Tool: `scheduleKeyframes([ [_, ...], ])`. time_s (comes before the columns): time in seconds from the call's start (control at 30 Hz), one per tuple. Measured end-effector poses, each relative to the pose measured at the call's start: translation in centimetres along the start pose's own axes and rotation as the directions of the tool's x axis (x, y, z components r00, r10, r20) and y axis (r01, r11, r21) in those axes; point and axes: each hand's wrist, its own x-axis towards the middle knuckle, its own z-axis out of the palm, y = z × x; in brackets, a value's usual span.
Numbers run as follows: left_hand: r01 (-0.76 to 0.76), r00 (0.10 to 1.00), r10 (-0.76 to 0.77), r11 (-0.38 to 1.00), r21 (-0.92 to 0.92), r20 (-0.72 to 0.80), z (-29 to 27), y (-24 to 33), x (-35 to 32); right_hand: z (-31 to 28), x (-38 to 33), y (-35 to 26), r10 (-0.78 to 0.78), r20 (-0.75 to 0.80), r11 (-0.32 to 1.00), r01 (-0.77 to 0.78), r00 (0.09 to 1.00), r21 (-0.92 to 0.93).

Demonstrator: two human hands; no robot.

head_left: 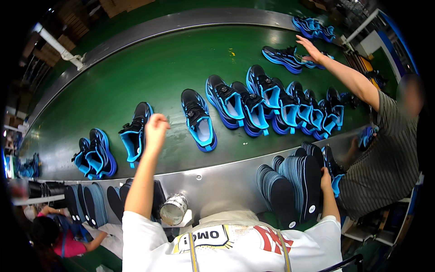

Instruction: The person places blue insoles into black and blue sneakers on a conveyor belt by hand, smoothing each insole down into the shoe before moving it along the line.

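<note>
**Hands over a belt of blue-and-black shoes**

The left hand [156, 129] is raised above the green conveyor belt [149, 68], curled into a loose fist with nothing in it. It hangs just over a black-and-blue shoe [135, 133] lying on the belt, though whether it touches that shoe cannot be told from this angle.

The right hand [326, 177] rests low at the steel edge of the belt, fingers folded over the top of a stack of dark insoles [294, 181] standing on end — it appears to grip the outermost one.

A single shoe [198, 119] lies just right of the left hand, with a tight cluster of shoes [276, 106] farther right. A pair of shoes [95, 154] sits at the near left of the belt.

A metal tin [173, 208] lies tilted on the steel ledge by the left elbow — its contents are not visible. More insoles [86, 204] lean in a row to the left.

A co-worker's hand [312, 51] reaches over shoes at the far right.
</note>
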Motion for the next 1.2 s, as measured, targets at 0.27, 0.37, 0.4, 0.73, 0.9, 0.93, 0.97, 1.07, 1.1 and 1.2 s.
scheduleKeyframes([
  [0.27,-0.335,0.942,0.274,0.778,0.531,0.194,7.5,1.6,0.4,-14.2,-0.5,-10.9,-0.199,-0.221,0.885,0.272,0.955,0.377],
  [0.37,-0.375,0.925,0.347,0.758,0.534,0.158,7.2,1.0,2.5,-15.0,-1.4,-23.6,-0.308,-0.082,0.723,0.290,0.948,0.627],
  [0.4,-0.348,0.937,0.255,0.759,0.550,0.240,7.2,1.2,3.2,-14.2,-1.2,-26.6,-0.423,0.081,0.699,0.268,0.903,0.663],
  [0.73,-0.183,0.865,-0.002,0.931,0.317,0.502,6.5,1.7,5.0,6.5,-4.8,-44.8,-0.711,0.486,0.639,0.755,0.508,0.146],
  [0.9,-0.098,0.884,-0.024,0.967,0.233,0.467,6.2,1.0,4.1,11.4,-6.4,-43.5,-0.851,0.301,0.434,0.899,0.430,-0.057],
  [0.93,-0.113,0.911,0.008,0.966,0.231,0.412,6.3,0.6,3.8,11.3,-6.5,-43.0,-0.901,0.189,0.386,0.920,0.391,-0.066],
  [0.97,-0.125,0.934,0.036,0.966,0.229,0.356,6.5,0.1,3.2,10.5,-7.2,-42.8,-0.936,0.079,0.338,0.938,0.344,-0.079],
  [1.07,-0.063,0.972,-0.019,0.938,0.340,0.234,7.4,0.4,0.8,6.0,-9.4,-42.7,-0.824,0.228,0.477,0.852,0.519,-0.216],
  [1.1,0.008,0.984,-0.059,0.955,0.297,0.166,7.9,0.8,0.1,5.7,-9.1,-42.8,-0.727,0.377,0.530,0.818,0.574,-0.224],
  [1.2,0.171,0.980,-0.187,0.966,0.196,0.065,8.2,2.0,-0.2,5.4,-8.0,-42.8,-0.682,0.519,0.516,0.842,0.515,-0.158],
])
